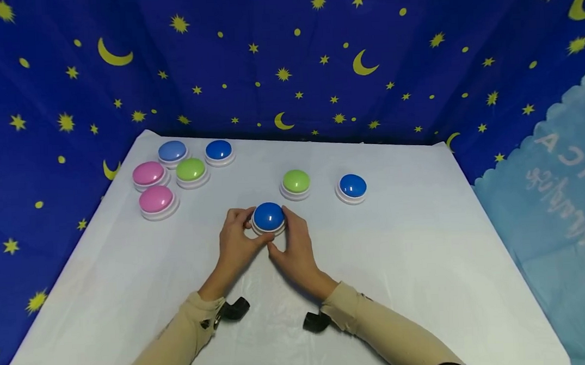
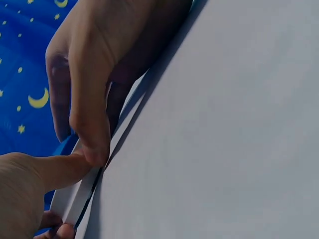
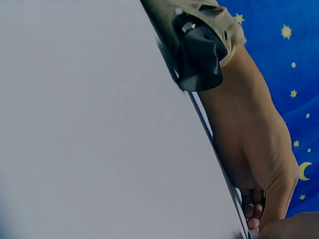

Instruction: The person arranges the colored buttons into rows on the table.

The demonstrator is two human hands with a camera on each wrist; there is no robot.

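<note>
A round push button with a glossy blue dome and white base (image 1: 268, 217) sits between both hands near the middle of the white table. My left hand (image 1: 238, 236) grips its left side, fingers round the base and thumb at the front edge. From the right, my right hand (image 1: 298, 253) holds the same button, its fingers along the right side and thumb near the front. In the left wrist view the white base (image 2: 75, 194) shows side-on, with both thumbs meeting at its rim. The right wrist view mostly hides the button behind the hands.
Behind stand a green button (image 1: 296, 183) and a blue button (image 1: 352, 188). Far left, a cluster holds two pink buttons, a green button (image 1: 191, 171), a light blue button (image 1: 172, 153) and a blue button (image 1: 220, 152). Starry blue cloth (image 1: 248, 59) hangs behind the table.
</note>
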